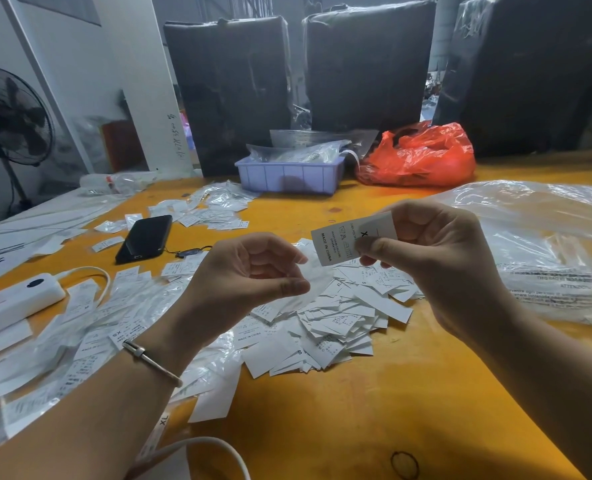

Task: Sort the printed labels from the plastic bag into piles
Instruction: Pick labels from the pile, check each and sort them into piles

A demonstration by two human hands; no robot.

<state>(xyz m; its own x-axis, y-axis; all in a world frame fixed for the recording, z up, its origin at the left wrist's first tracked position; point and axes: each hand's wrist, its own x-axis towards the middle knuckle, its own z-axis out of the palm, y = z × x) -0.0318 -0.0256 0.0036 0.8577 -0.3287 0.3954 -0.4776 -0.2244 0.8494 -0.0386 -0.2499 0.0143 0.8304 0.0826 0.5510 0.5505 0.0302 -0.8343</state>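
A white printed label [351, 241], reading "MADE IN CHINA" with care symbols and an "X", sits right of the frame's centre, held up above the table [356, 410]. The right hand [436, 268] pinches it between thumb and curled fingers [374, 249] at its right end. The left hand [249, 275], at the centre of the frame, has its fingers curled with thumb and forefinger close together on a small clear plastic sleeve [313, 282] that hangs just below the label; how firmly it is gripped cannot be told. A metal bracelet [150, 362] circles the left wrist.

Directly beneath both hands lies a loose pile of labels [332, 327] on the yellow table. More labels in clear sleeves [90, 334] spread across the lower left of the frame. A large clear plastic bag [544, 251] with printed warning text lies at the right edge.

To the left of centre rest a black phone [145, 237] and, nearer the left edge, a white power bank [13, 299] with a white cable [93, 271]. In the upper middle stand a lilac plastic tray [287, 176] of bagged items and a red plastic bag [422, 157], with dark wrapped bales [367, 64] behind. A black fan [10, 116] stands at the upper left.
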